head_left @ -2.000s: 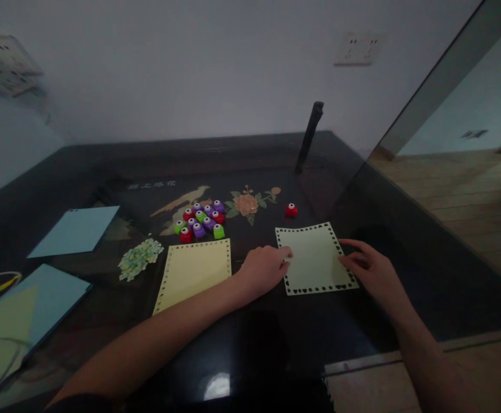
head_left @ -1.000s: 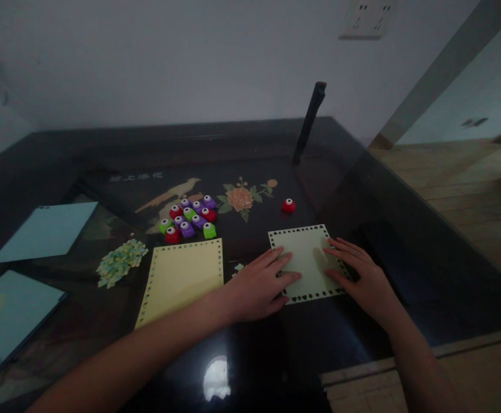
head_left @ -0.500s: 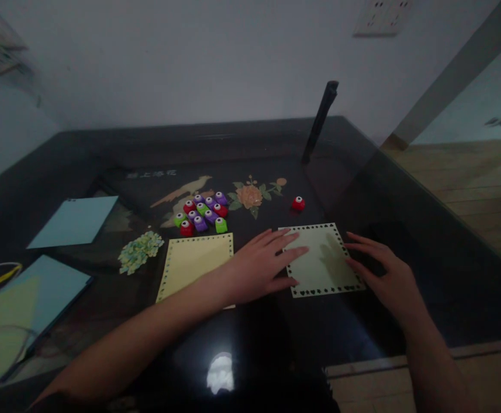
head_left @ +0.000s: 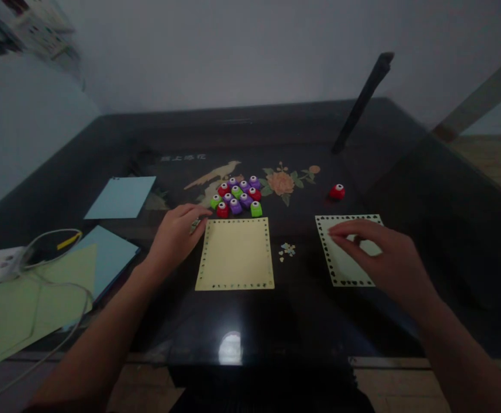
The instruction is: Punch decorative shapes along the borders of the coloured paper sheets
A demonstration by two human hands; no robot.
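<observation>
My left hand (head_left: 176, 234) is at the left edge of a yellow paper sheet (head_left: 237, 252) with small shapes punched along its borders. Its thumb and fingers are apart, and bits of punched paper (head_left: 195, 224) show beneath it. My right hand (head_left: 375, 252) is over a pale green sheet (head_left: 340, 261), also punched around the border. The thumb and fingertips meet in a pinch; anything between them is too small to make out. A few paper cut-outs (head_left: 287, 250) lie between the two sheets. Several red, purple and green craft punches (head_left: 236, 193) are grouped behind the yellow sheet.
A single red craft punch (head_left: 337, 191) sits behind the green sheet. Blue sheets (head_left: 121, 198), pale green paper (head_left: 26, 321) and a white cable (head_left: 78, 287) occupy the left side. A black post-like object (head_left: 362, 103) stands at the back right.
My left hand has moved from the green sheet leftward, past the yellow sheet. My right hand has moved over the green sheet and closed to a pinch. The view has shifted left.
</observation>
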